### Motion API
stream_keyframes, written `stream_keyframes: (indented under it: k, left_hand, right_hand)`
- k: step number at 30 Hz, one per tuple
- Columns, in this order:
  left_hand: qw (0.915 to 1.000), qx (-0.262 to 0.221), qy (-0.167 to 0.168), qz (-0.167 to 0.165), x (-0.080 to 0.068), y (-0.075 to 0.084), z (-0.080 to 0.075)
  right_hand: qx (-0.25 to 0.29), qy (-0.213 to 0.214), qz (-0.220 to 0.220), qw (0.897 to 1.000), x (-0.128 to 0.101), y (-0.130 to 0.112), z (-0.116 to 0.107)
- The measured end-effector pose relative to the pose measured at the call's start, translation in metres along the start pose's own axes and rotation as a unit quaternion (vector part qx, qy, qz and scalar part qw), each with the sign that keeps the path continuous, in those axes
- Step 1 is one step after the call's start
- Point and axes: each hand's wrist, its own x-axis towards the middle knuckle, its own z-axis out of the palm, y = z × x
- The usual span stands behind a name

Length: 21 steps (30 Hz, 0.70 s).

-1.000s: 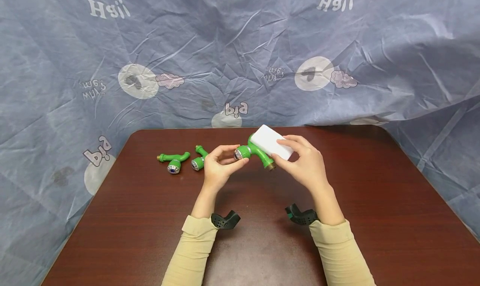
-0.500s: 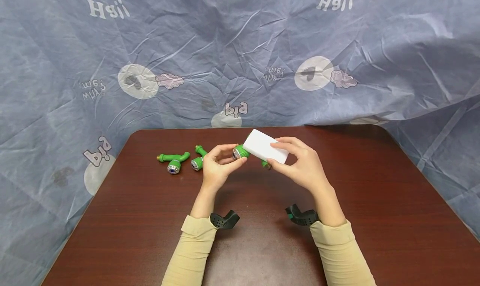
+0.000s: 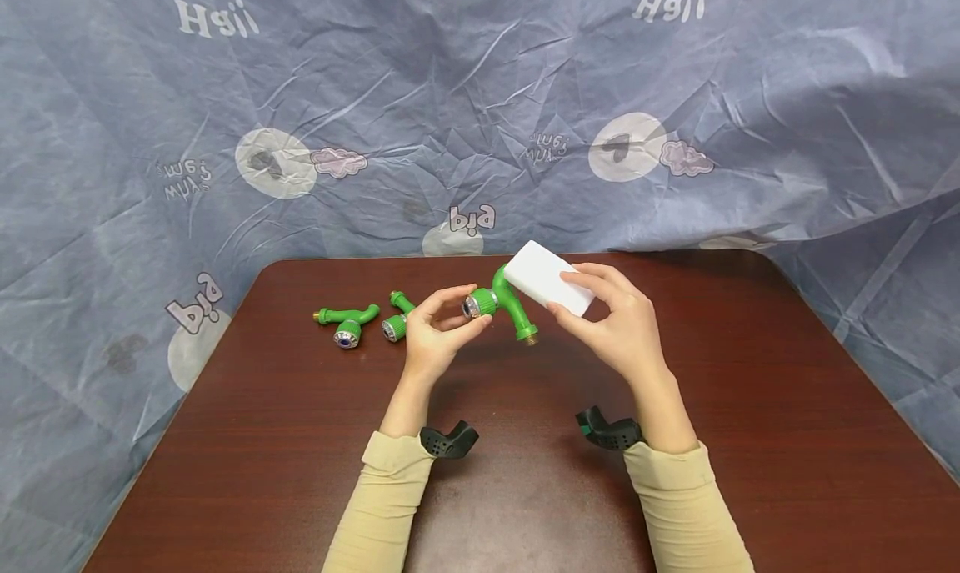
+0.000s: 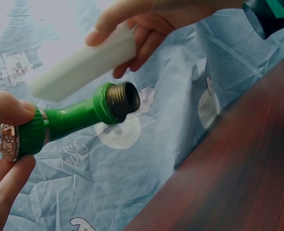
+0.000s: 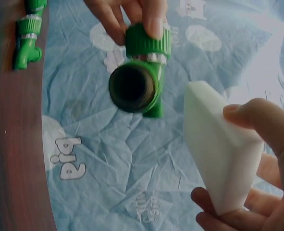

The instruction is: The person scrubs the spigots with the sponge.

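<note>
My left hand [image 3: 438,327] pinches the knob end of a green plastic tap [image 3: 504,304], held above the brown table [image 3: 300,439]. Its threaded brass mouth [image 4: 121,97] points down and toward me. My right hand [image 3: 611,327] grips a white sponge block [image 3: 547,278] between thumb and fingers, just right of the tap's curved body. In the right wrist view the sponge block [image 5: 218,149] sits a little apart from the tap's open mouth [image 5: 133,86]. In the left wrist view the sponge block [image 4: 84,62] lies just above the tap [image 4: 69,120].
Two more green taps [image 3: 347,321] [image 3: 397,316] lie on the table left of my left hand. A wrinkled blue printed cloth [image 3: 480,106] hangs behind and around the table. Black wrist mounts [image 3: 448,441] [image 3: 607,431] sit at my sleeves.
The sponge slid left over the tap half a second ago, then back to the right and up. The tap's spout is uncovered again. My left hand barely moved.
</note>
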Motion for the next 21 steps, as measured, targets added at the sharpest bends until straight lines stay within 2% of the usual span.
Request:
stream_keyframes:
  k: [6,11,14,18,21]
  left_hand:
    - [0.9998,-0.012,-0.011,0.014,0.0,0.0,0.001]
    - [0.9997,-0.017,-0.014,0.011,0.0,0.0,0.001]
    - [0.9998,-0.012,-0.016,0.006,0.0,-0.001,0.001]
    - [0.9997,-0.005,-0.019,0.013,-0.001,-0.001,0.001]
    - [0.9996,-0.001,-0.019,0.021,-0.001,-0.001,0.0]
  right_hand:
    - [-0.016,-0.043,-0.026,0.999,-0.001,-0.006,0.007]
    - [-0.059,-0.021,-0.014,0.998,-0.002,-0.005,0.009]
    - [-0.048,-0.01,-0.019,0.999,-0.002,-0.006,0.01]
    - [-0.026,-0.039,-0.037,0.998,-0.003,-0.009,0.013]
    - [-0.041,-0.045,-0.042,0.997,-0.003,-0.01,0.015]
